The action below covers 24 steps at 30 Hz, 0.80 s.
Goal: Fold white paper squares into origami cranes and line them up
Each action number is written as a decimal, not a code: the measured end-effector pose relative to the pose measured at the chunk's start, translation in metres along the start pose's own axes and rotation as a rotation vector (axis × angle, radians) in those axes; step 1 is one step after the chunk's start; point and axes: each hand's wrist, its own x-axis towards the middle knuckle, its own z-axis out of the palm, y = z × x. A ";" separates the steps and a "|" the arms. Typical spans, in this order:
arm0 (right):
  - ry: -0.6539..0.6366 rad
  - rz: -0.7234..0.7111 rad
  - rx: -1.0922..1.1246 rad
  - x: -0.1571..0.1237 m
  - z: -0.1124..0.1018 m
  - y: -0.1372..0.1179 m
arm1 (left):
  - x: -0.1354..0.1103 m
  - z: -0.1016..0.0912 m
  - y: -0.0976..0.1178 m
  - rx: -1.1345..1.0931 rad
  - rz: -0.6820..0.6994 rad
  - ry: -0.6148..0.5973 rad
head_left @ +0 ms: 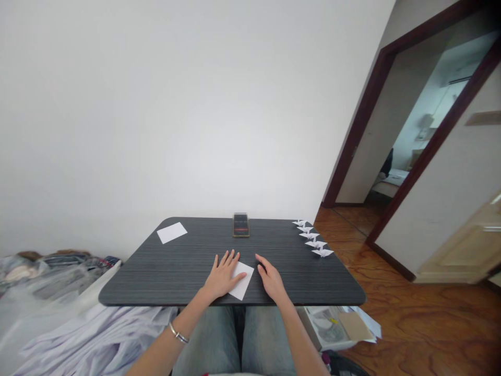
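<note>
At far left, a heap of clothes [47, 274] is piled on a bed, and a pale shirt [97, 339] is spread out toward the dark grey wood-grain worktop [133, 290]. A white paper sheet [171, 233] is laid flat near the far left corner, unfolded and untouched by either hand. The left hand [223, 277], with a silver bangle [178, 333] on its wrist, is pressed flat on the worktop, its fingers [226, 258] spread and released, nothing grasped. Its thumb is laid over a second white paper sheet [243, 281], which is placed askew near the worktop's near edge, with no fold visible. Blue jeans [207, 339] are seen below that edge. A dark rectangular device, possibly a phone [241, 225], is set at the far edge, near the centre. The right hand [272, 281] is held just beside the second sheet, fingers relaxed and open; contact with the paper cannot be told. Five folded white paper cranes [313, 237] are lined up along the right edge, so five are shown done, with two flat sheets left unfolded. Loose papers [336, 326] are seen below the worktop's right side, beside a wooden floor [410, 324], and a doorway [391, 156] is open beyond
</note>
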 end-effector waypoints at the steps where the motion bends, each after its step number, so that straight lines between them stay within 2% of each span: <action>1: 0.013 0.003 0.017 -0.002 -0.002 0.001 | 0.001 -0.001 0.000 -0.048 0.007 0.002; 5: -0.004 -0.062 -0.033 -0.019 -0.009 -0.002 | 0.002 -0.003 -0.010 -0.224 -0.107 0.168; 7: -0.090 -0.160 -0.101 -0.029 -0.011 -0.008 | 0.003 0.000 -0.017 -0.287 -0.185 0.234; 9: -0.226 -0.264 -0.187 -0.036 -0.010 -0.014 | 0.004 0.004 -0.023 -0.347 -0.201 0.276; 12: -0.300 -0.284 -0.275 -0.043 -0.008 -0.021 | 0.005 0.008 -0.025 -0.427 -0.191 0.319; 19: -0.126 -0.323 -0.203 -0.052 -0.005 -0.022 | 0.001 0.000 -0.019 -0.713 -0.230 0.430; 24: 0.012 -0.354 0.102 -0.051 -0.003 -0.015 | 0.001 -0.001 -0.022 -0.867 -0.212 0.475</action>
